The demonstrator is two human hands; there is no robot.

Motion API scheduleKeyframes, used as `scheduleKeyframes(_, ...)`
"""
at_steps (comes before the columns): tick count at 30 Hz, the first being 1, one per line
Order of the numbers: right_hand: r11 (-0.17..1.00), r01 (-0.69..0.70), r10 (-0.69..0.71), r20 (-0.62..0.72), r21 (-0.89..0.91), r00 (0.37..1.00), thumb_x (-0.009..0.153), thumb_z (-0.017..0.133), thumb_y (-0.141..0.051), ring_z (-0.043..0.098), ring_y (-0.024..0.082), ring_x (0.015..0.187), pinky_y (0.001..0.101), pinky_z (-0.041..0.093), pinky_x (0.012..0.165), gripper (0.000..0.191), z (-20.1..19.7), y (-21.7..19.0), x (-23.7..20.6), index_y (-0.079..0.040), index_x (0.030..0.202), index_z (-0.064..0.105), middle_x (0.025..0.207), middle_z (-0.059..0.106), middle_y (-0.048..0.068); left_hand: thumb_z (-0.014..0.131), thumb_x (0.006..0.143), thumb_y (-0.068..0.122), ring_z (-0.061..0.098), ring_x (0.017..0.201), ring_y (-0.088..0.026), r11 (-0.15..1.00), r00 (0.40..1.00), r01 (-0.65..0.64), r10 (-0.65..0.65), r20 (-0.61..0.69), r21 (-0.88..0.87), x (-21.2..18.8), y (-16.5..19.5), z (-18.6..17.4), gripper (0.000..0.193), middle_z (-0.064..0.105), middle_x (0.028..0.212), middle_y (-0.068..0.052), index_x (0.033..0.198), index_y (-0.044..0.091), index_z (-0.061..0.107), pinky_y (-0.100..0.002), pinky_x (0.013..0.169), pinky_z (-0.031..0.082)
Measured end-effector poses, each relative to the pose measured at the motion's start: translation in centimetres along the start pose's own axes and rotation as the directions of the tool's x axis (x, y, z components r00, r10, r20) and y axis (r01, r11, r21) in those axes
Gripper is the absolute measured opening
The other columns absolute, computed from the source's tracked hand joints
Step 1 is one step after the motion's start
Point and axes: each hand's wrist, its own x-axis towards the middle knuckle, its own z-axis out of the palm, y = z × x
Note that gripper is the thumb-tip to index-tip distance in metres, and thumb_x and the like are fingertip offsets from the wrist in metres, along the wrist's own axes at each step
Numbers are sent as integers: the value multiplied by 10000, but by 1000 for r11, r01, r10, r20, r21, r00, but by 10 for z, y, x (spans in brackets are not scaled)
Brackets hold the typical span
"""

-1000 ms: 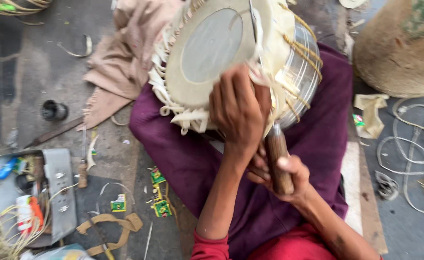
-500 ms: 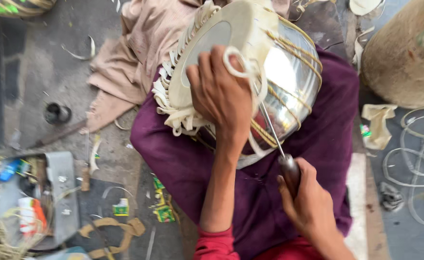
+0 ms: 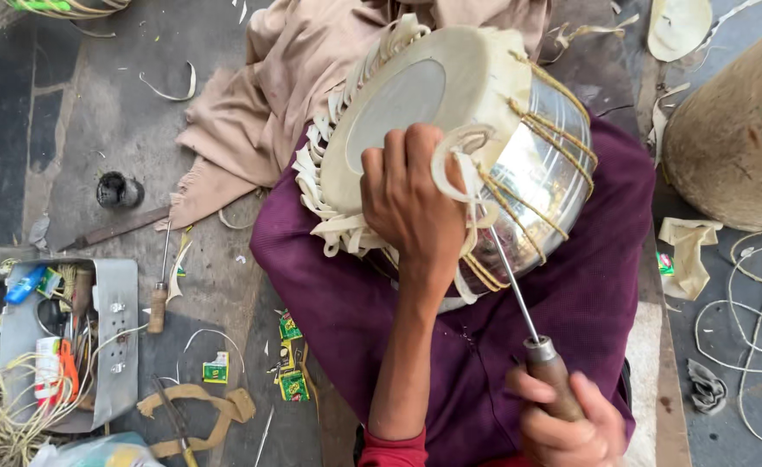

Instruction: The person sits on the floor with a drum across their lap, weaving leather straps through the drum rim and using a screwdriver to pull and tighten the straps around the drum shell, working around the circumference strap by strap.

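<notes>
On our lap, over purple cloth, rests the metal drum point(image 3: 536, 164); our left hand point(image 3: 411, 203) presses its skin and grips a hide strap loop point(image 3: 454, 160); our right hand point(image 3: 567, 424) clenches a wooden-handled awl point(image 3: 528, 324) poked under the lacing.

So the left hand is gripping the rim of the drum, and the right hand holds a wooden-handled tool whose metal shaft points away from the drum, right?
Not quite. In the head view the left hand does grip the drum at its rim, and the right hand holds the wooden-handled tool, but its metal shaft runs up toward the drum's lacing, not away from it.
</notes>
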Motion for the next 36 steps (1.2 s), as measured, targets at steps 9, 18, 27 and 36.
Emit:
scheduleKeyframes(9,-80,-788,-369,716,610,592,888,722,-240,526,216,594,344,465,514,447,-8,15,22,-57,1226,493,700,542,90,636,975,154,593,908,-261,994,1000,-12,12,2,113,11,2,6,51,575,988,-25,1005,142,596,-404,786,484)
scheduleKeyframes(18,-501,-709,-854,416,-496,312,927,674,-190,404,94,414,260,335,371,302,-3,-20,28,-73,1103,458,611,439,-1,630,979,109,594,861,-273,998,999,-29,27,31,63,-3,-2,1,37,590,960,-34,999,131,607,-416,752,486)
scheduleKeyframes(27,-433,-843,-625,568,318,535,893,693,-204,650,131,683,297,544,617,409,17,-64,6,-60,1211,480,815,660,50,559,998,236,691,904,-232,886,925,295,-172,337,-357,25,1,-45,185,625,1129,-40,1131,138,643,-360,768,533)
scheduleKeyframes(36,50,-593,-187,591,804,785,782,771,-166,680,398,1038,407,540,856,784,44,-23,-10,25,1465,438,1234,647,271,740,986,374,740,1129,-272,959,944,-59,144,297,-278,24,-8,-26,372,721,1261,-64,1273,147,670,-389,970,572)
